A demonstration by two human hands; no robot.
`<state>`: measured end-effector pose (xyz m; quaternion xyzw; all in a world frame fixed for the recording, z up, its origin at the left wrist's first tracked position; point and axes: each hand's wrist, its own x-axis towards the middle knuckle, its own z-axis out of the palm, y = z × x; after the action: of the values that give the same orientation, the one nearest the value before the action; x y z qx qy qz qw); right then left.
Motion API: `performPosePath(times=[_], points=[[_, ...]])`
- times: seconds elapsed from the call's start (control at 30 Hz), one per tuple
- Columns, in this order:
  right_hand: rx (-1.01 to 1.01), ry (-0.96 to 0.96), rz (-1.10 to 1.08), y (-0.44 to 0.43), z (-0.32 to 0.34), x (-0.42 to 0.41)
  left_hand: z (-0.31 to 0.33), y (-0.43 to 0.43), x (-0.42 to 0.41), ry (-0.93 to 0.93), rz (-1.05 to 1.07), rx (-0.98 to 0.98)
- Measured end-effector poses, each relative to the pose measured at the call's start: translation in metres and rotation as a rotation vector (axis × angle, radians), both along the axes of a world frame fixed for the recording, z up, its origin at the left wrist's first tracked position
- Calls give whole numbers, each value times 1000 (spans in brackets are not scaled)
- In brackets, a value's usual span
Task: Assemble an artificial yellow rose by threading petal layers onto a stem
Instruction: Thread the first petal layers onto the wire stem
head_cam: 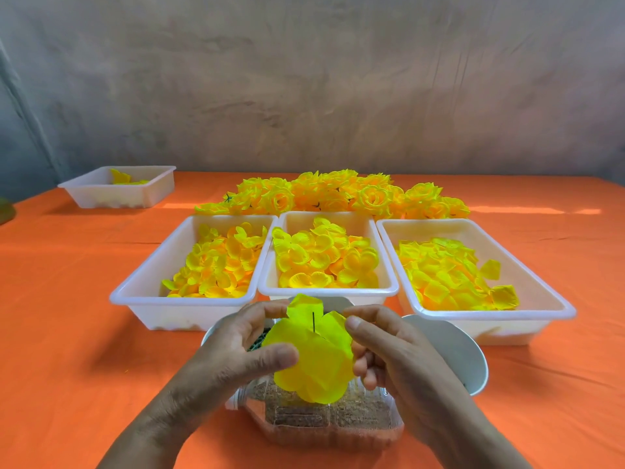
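Head view: left hand (236, 346) grip and right hand (392, 353) grip both pinch one yellow petal layer (318, 363) between them, thin dark stem (314, 321) poking through its middle. Beyond the grips, petal trays (176, 313) sit on the orange desk (84, 333).

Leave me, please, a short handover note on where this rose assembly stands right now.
Left hand: grips the petal layer at its left edge, thumb on top.
Right hand: holds the layer's right edge.
Stem: its dark tip pokes up through the middle of the layer.
Done: this layer is threaded; finished roses are piled behind the trays.
Left: probably more layers from the three petal trays ahead. What sits under this layer is hidden.
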<state>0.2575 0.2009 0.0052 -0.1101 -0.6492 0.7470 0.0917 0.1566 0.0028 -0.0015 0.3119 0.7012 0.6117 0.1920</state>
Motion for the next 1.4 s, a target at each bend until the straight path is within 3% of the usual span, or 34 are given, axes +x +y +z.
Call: performPosePath(times=[0.17,0.57,1.17,1.4], points=[[78,-6,-8,1,5,-2,7,7,3,-59,83,68],[130,-36,-41,2,5,-8,16,17,7,47,265,-58],[211,-68,-40,0,6,-12,14,29,2,16,311,-130],[334,-18,14,1,3,-11,8,28,-4,52,286,-162]])
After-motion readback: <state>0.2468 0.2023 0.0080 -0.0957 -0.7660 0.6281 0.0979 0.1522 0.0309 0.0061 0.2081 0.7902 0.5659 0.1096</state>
